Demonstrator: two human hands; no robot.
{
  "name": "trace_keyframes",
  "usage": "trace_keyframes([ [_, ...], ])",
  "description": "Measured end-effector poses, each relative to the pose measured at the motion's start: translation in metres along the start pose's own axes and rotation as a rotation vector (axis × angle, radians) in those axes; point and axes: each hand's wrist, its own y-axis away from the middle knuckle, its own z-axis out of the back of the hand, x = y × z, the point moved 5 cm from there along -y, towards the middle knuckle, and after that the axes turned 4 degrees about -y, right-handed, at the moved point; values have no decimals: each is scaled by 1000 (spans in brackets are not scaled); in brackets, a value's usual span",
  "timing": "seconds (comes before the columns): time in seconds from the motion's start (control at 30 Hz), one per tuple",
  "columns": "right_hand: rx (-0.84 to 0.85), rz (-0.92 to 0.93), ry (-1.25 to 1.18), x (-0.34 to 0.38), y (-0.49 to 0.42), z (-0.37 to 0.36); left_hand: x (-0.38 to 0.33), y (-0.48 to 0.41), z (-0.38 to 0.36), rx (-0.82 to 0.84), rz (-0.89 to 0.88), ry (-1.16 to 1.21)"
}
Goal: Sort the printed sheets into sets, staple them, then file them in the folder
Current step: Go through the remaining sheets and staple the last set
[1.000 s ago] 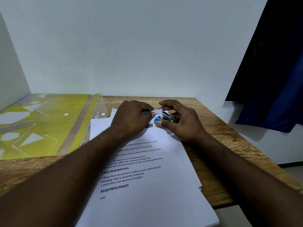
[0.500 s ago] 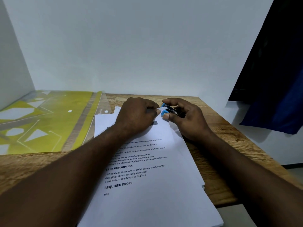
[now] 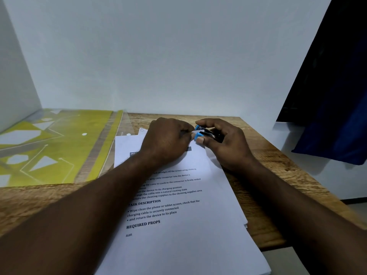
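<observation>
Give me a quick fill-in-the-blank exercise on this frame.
1. The right hand grips a small blue-and-black ____.
2. The left hand pinches the top sheet at its far ____.
3. The yellow folder lies to the ____ of the paper stack.
Missing words: stapler; corner; left.

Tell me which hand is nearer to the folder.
Left. The left hand pinches the sheets right of the folder; the right hand grips the stapler, farther right.
</observation>
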Motion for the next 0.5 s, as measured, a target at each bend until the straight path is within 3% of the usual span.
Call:
trace_keyframes([
  [0.5,-12,-78,-34,-4,-1,-6,4,1,-6,32,41,23],
])
